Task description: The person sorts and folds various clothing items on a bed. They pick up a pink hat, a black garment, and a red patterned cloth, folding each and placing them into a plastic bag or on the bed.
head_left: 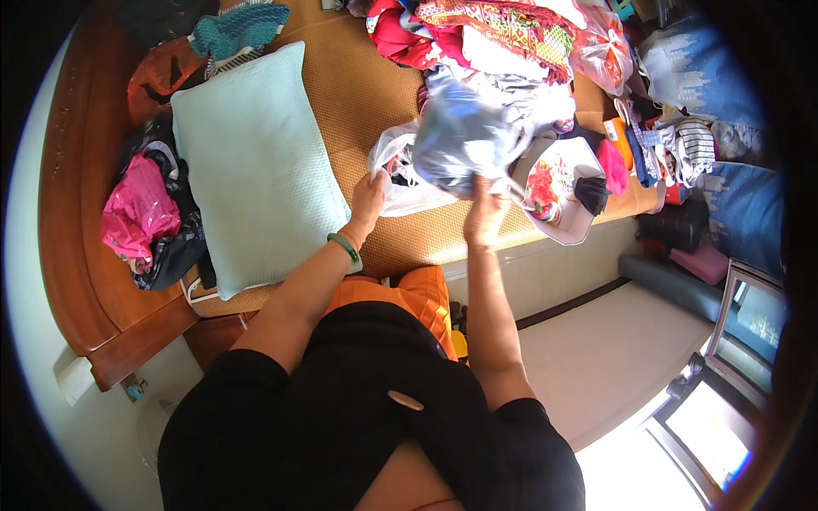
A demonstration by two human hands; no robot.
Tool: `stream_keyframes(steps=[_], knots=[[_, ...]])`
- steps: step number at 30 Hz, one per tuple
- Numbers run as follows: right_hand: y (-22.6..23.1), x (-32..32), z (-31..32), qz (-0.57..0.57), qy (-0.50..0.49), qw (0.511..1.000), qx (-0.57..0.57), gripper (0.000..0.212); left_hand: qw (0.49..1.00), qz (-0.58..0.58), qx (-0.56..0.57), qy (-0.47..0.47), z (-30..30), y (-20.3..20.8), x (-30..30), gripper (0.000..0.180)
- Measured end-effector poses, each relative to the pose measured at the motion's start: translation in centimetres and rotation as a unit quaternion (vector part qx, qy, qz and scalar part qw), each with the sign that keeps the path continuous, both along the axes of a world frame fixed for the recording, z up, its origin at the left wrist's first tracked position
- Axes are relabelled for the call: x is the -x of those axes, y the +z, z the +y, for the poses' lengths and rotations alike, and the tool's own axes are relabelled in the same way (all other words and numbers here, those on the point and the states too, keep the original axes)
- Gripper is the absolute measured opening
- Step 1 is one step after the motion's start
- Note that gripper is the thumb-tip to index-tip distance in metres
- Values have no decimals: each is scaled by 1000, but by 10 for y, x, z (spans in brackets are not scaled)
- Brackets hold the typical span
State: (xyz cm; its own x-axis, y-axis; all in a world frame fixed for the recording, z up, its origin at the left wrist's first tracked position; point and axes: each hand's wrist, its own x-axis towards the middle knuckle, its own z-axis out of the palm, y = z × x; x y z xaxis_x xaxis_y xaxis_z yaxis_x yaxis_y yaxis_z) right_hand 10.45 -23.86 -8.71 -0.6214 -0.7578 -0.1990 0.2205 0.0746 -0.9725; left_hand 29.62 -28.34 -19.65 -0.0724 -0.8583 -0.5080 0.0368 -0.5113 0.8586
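Left of the box [578, 223], a bag [409, 201] is pinched by the left hand [367, 203], while a bundle [461, 132] clutched by the right hand [483, 218] could be dropped if the fingers slip.

What's where, left to right

A pillow [251, 170] is laid on the left of the bed [341, 85], with a sack [141, 209] tucked between it and the headboard [72, 204]. To its right, a plastic bag [415, 201] is pinched by the left hand [366, 203]; just beside that, a bundle [464, 140] is held in the right hand [486, 217]. Clothes [511, 41] are heaped behind, and a box [567, 226] is parked farther right.
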Motion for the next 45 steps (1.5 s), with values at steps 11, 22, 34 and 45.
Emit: stream_keyframes(steps=[11, 22, 34, 45], knots=[[-53, -33, 44, 508, 329, 793, -72, 36, 991, -105, 75, -29, -11, 13, -26, 29], [-132, -83, 3, 458, 533, 663, -256, 28, 924, -203, 183, -268, 14, 43, 5, 28], [-133, -62, 16, 324, 531, 779, -83, 35, 956, -66, 139, -249, 35, 68, 10, 33], [-92, -69, -6, 410, 514, 727, -199, 31, 950, 199, -195, -139, 41, 89, -3, 28]])
